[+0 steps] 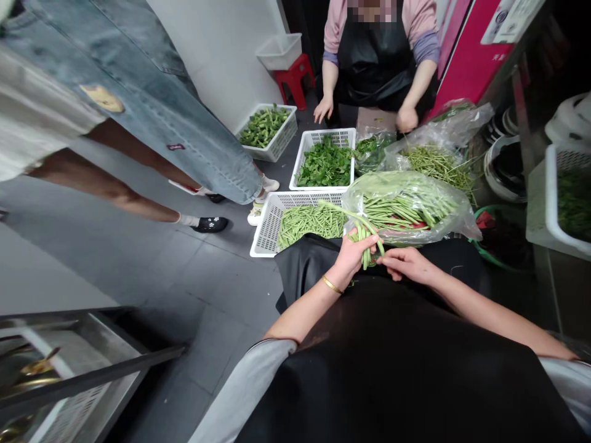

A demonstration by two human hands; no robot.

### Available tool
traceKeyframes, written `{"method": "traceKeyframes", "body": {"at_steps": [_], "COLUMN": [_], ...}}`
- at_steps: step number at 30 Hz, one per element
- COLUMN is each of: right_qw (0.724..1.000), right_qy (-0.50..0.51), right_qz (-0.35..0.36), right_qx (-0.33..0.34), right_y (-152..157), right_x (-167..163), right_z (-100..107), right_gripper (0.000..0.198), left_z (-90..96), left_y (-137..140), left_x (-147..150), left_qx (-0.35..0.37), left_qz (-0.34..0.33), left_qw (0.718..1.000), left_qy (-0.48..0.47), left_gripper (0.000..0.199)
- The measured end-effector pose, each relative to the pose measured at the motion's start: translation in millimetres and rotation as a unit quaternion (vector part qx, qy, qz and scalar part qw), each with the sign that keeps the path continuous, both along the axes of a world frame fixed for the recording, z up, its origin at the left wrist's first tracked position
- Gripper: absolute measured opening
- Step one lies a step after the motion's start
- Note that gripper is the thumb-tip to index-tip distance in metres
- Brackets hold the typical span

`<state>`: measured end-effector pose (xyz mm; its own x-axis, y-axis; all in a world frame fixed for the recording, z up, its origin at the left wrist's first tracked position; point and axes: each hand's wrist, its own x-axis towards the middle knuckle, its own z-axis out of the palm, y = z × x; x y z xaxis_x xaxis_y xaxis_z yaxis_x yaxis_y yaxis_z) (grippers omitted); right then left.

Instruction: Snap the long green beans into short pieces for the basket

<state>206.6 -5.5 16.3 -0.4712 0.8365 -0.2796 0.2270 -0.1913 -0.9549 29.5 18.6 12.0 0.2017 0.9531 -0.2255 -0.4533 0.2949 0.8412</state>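
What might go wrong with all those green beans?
The long beans in the left hand stick out at both ends, so one might slip loose. The white basket of bean pieces might get bumped, because somebody's white shoe is right by it.

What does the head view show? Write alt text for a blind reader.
A person's left hand grips a bunch of green beans, the right hand at their lower ends. Beyond are a white basket of short bean pieces, a clear bag of long beans and a co-worker.
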Motion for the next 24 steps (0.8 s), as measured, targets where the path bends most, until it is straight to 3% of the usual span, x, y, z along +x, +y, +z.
{"method": "traceKeyframes", "body": {"at_steps": [4, 6, 8, 10, 12, 14, 16, 17, 19, 22, 24], "right_qw": [0.990, 0.960, 0.917, 0.903, 0.938, 0.980, 0.994, 0.993, 0.977, 0.909, 0.894], "right_qy": [-0.105, -0.228, -0.338, -0.371, -0.290, -0.141, -0.030, -0.017, -0.063, -0.183, -0.231], "right_qz": [0.033, 0.101, 0.153, 0.163, 0.123, 0.066, 0.027, 0.013, -0.038, -0.141, -0.139], "right_qx": [0.088, 0.127, 0.145, 0.146, 0.143, 0.122, 0.102, 0.115, 0.202, 0.347, 0.357], "right_y": [-10.4, -11.9, -7.2, 3.7, 16.7, 25.6, 27.9, 27.2, 25.8, 29.0, 31.8], "right_x": [-17.4, -19.4, -13.3, -1.2, 10.3, 14.0, 7.6, 1.7, -10.7, -20.8, -21.2], "right_z": [-15.7, -30.3, -38.8, -35.4, -21.0, -2.1, 12.7, 16.7, 16.9, 2.6, -9.6], "right_gripper": [0.042, 0.038, 0.032, 0.024, 0.030, 0.042, 0.044, 0.042, 0.035, 0.030, 0.029], "left_z": [3.9, 5.5, 5.4, 4.1, 2.8, 2.2, 1.9, 1.6, 0.6, -1.5, -2.6], "left_y": [-0.2, 0.0, 0.8, 1.4, 1.2, 0.1, -1.9, -3.0, -5.6, -8.1, -7.4], "left_x": [-0.8, -4.9, -9.4, -13.0, -14.9, -14.8, -12.8, -11.3, -7.8, -4.5, -5.2], "left_qx": [0.003, 0.018, 0.022, -0.003, -0.035, -0.046, -0.039, -0.038, -0.061, -0.135, -0.141], "left_qz": [0.037, 0.039, 0.002, -0.055, -0.120, -0.184, -0.228, -0.234, -0.214, -0.153, -0.091], "left_qw": [0.999, 0.998, 0.997, 0.995, 0.989, 0.979, 0.971, 0.970, 0.975, 0.978, 0.985], "left_qy": [0.003, 0.039, 0.070, 0.078, 0.075, 0.075, 0.063, 0.050, 0.013, -0.040, -0.046], "left_gripper": [0.036, 0.035, 0.036, 0.037, 0.038, 0.036, 0.035, 0.034, 0.034, 0.037, 0.038]}}
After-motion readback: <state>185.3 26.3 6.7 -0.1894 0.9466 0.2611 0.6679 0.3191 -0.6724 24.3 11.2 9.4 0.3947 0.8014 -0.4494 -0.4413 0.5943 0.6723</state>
